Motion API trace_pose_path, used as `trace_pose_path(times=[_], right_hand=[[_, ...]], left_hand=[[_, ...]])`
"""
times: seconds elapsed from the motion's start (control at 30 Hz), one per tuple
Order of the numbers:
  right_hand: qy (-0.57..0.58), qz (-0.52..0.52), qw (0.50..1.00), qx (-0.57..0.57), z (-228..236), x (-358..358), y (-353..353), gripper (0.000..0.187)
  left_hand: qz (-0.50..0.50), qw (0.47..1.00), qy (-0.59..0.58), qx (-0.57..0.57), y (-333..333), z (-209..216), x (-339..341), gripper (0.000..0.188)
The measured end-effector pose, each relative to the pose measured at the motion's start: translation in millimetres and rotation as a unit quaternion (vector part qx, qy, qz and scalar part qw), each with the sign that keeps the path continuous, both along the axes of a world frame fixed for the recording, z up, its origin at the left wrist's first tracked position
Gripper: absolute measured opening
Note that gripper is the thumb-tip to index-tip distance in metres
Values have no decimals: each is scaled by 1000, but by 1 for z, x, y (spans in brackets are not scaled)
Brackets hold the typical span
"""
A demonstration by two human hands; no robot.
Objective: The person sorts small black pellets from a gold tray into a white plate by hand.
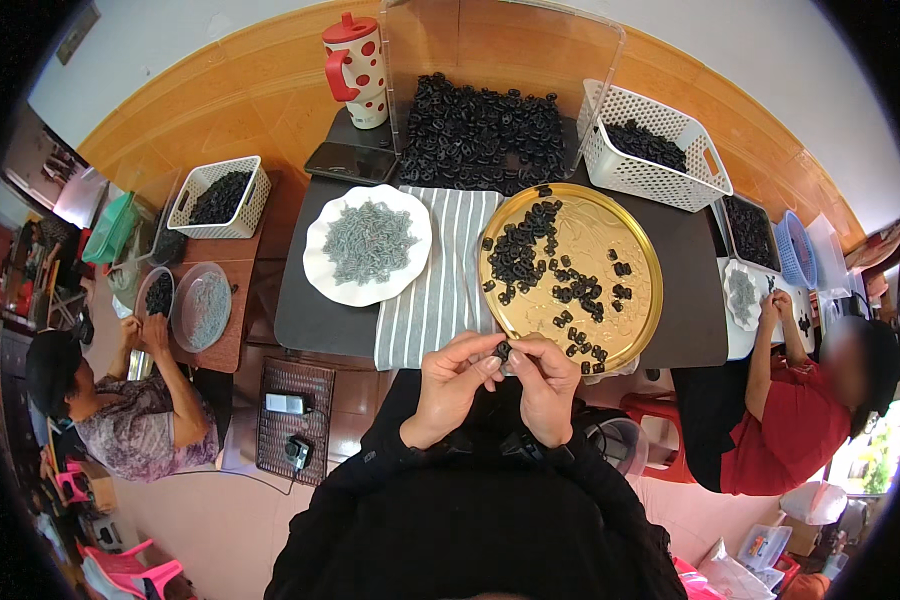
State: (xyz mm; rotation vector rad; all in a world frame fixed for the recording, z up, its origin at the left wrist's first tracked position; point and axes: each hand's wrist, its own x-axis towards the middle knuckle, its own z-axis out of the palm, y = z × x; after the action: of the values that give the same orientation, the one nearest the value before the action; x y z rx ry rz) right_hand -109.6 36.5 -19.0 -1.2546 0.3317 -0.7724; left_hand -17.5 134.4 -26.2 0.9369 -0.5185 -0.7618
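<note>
Close to the table's front edge, a small black plastic part (502, 351) is pinched between the fingertips of both my hands. My left hand (450, 388) is closed on its left side, thumb against forefinger. From the other side my right hand (545, 388) grips it the same way; the fingers partly hide the part. Just beyond my right hand lies a round gold tray (625, 230) with many loose black parts (518, 250) on it. A white scalloped plate (315, 275) heaped with small grey screw-like pieces (370, 243) stands to the left.
A grey striped cloth (420, 325) lies under the plate's edge. Behind are a clear bin (610, 60) of black parts, a white basket (670, 185), a phone (350, 162) and a spotted tumbler (368, 85). Co-workers sit at left (140, 430) and right (800, 430).
</note>
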Motion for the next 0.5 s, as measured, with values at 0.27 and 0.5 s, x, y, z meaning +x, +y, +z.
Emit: trace_pose_path(times=[0.27,0.5], right_hand=[[-5,4,997,-75,-10,1,3,33],[4,14,992,-122,-12,-1,-2,36]], left_hand=[[1,1000,17,-10,1,-1,2,30],[-55,996,66,-17,5,-2,12,31]])
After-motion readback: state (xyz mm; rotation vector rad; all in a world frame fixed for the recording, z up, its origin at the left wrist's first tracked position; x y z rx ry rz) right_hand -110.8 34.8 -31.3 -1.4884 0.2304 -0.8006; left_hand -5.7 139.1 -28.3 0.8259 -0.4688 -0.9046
